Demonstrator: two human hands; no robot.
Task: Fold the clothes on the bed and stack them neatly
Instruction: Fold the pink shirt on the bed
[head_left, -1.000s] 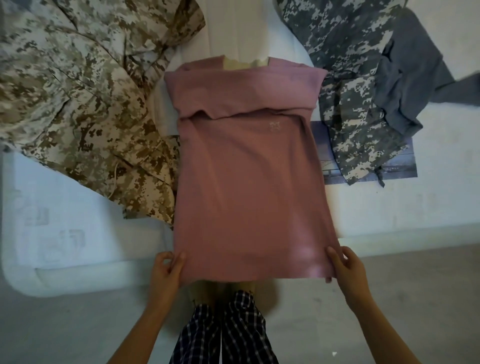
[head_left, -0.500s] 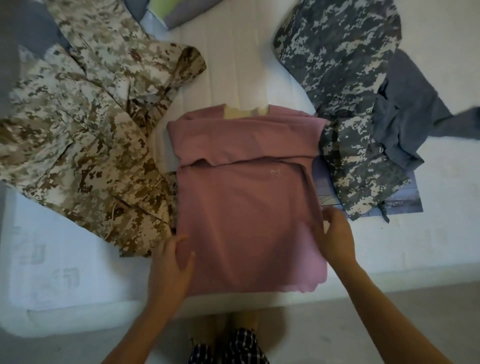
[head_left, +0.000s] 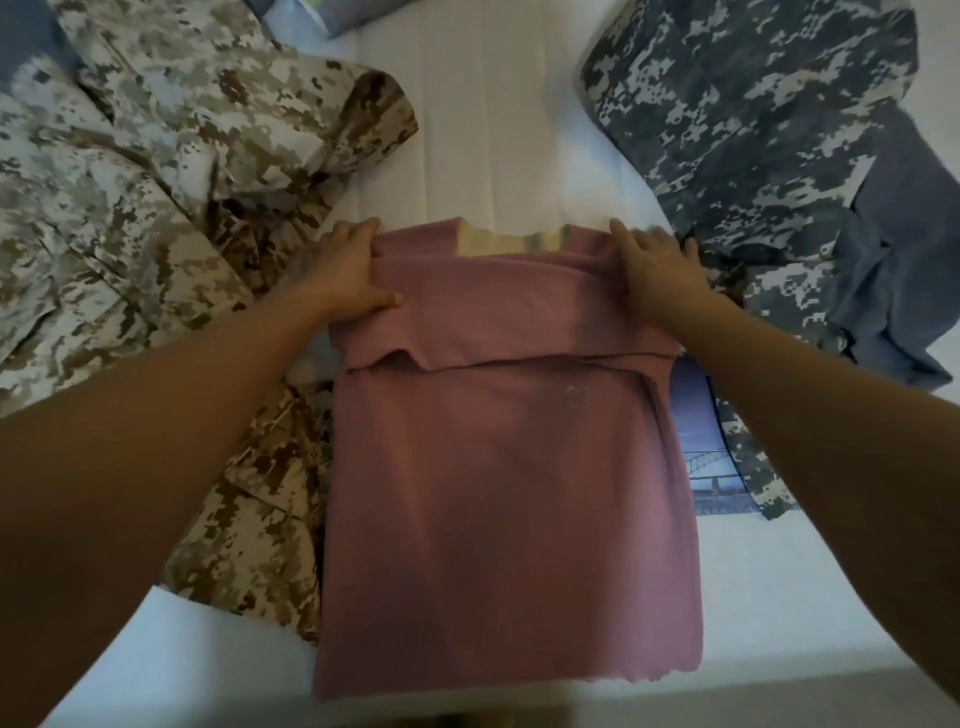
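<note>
White mattress (head_left: 488, 130): carries every item.
Tan camouflage garment (head_left: 130, 208), left, and grey camouflage garment (head_left: 753, 104), far right: both unfolded and spread loose.
Pink shirt (head_left: 509, 493): centre, reaching the near edge of the mattress. Its sides are turned in and its far end is doubled over as a band.
Step in hand, by judgement: the lengthwise fold. Both far corners should travel level and land square on the near hem.
Left hand (head_left: 345, 270): arm outstretched, thumb on the band, fingers wrapped round its far left corner, gripping.
Right hand (head_left: 654, 265): laid over the far right corner. The fingers are blurred, so pinching or pressing cannot be told.
</note>
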